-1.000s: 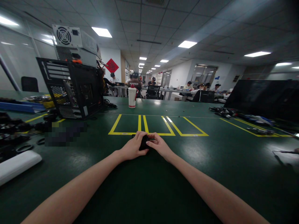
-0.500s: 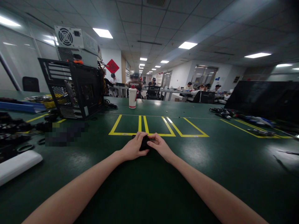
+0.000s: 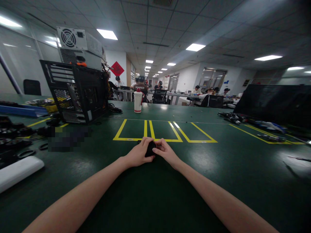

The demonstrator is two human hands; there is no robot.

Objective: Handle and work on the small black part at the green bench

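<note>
Between my two hands, low over the green table, is a small black object; its kind I cannot make out. My left hand wraps round it from the left, thumb on the near side and fingers over the top. With fingertips and thumb pinched together, my right hand touches the object's right end. Most of the object is hidden by the fingers. Just beyond the hands lie rectangles of yellow tape on the tabletop.
At the back left stands a black computer case with a power supply on top. A white cup stands beyond the tape. A white oblong thing and black parts lie left; cables and tools lie right, before a dark screen.
Almost nothing differs. Both hands keep their place round the black object, with only a tiny shift of the right fingertips at its end.
</note>
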